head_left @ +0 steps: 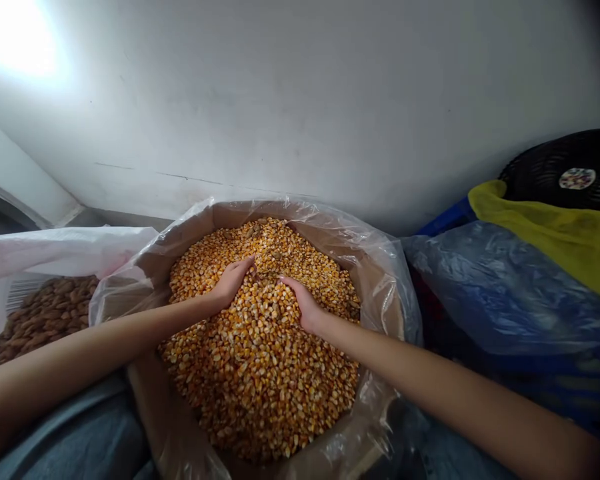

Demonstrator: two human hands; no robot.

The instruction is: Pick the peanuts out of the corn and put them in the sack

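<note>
Viewing remotely, I see dried corn kernels heaped in a plastic-lined cardboard box at 12 o'clock, my left hand and right hand open and sunk among them, and a sack of brown nuts at 9 o'clock.

You had a hot white glare blooming on the wall at the upper left, so the light came from that side and washed out that corner. The corn kernels below you stayed bright and fairly sharp. The wide lens bowed the edges, and the right side fell dark, with deep shadow beneath the plastic sack.
</note>
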